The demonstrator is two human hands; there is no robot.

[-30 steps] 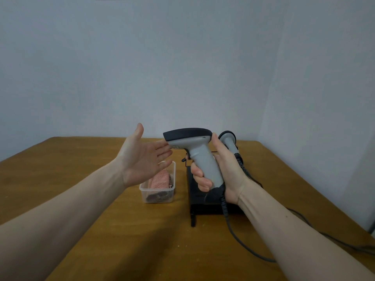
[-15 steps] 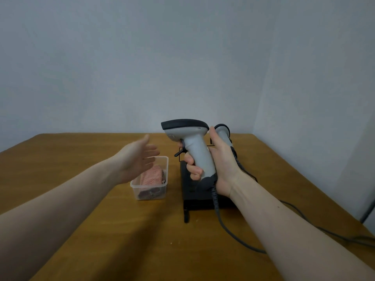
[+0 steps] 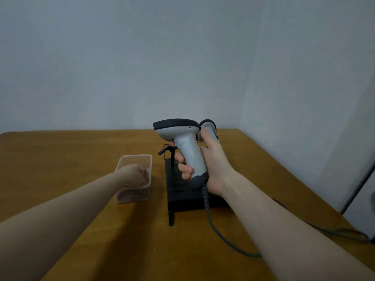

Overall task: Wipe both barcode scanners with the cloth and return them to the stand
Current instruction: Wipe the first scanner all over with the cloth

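My right hand (image 3: 215,166) grips the handle of a grey barcode scanner (image 3: 187,151) with a dark top, held upright above the black stand (image 3: 182,194). Behind my thumb, the second scanner (image 3: 209,126) rests on the stand's far side, mostly hidden. My left hand (image 3: 134,173) reaches down into a clear plastic tub (image 3: 135,157) left of the stand. Its fingers are curled into the pinkish cloth (image 3: 132,196) inside; the fingertips are hidden.
A grey coiled cable (image 3: 221,236) runs from the held scanner across the wooden table (image 3: 60,155) toward the right edge. Walls close in behind and on the right.
My left hand has dropped from open in the air down into the tub and closed on the cloth. The scanner in my right hand has stayed upright over the stand.
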